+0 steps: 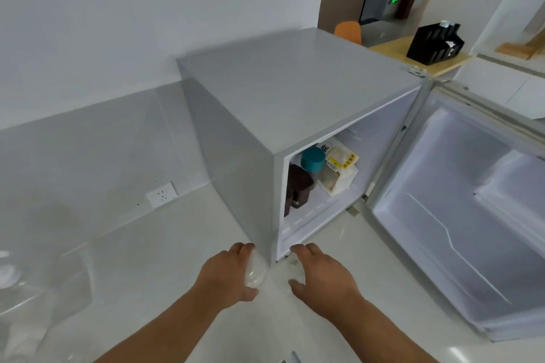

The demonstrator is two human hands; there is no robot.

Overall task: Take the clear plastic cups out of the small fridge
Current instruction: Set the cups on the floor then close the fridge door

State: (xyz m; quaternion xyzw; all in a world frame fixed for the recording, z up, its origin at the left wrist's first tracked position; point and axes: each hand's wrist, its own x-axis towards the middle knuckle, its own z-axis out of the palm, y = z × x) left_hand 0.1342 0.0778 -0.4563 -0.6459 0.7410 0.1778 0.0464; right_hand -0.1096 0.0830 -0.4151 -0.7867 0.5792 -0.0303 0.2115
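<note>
A small grey fridge [283,91] stands on the pale counter, and its door [460,215] is swung wide open to the right. My left hand [227,271] is wrapped around a clear plastic cup [256,271] just in front of the fridge's lower left corner. My right hand [321,274] curls around a second clear plastic cup [295,267], low over the counter at the fridge's front edge. Inside the fridge remain a dark brown container [298,188], a teal-lidded jar [312,159] and a white food packet [339,174].
A wall socket [161,194] sits on the backsplash to the left. Clear plastic items [35,283] lie at the counter's far left. Behind the fridge are a black holder [433,43] on a wooden surface and an orange chair back [348,31].
</note>
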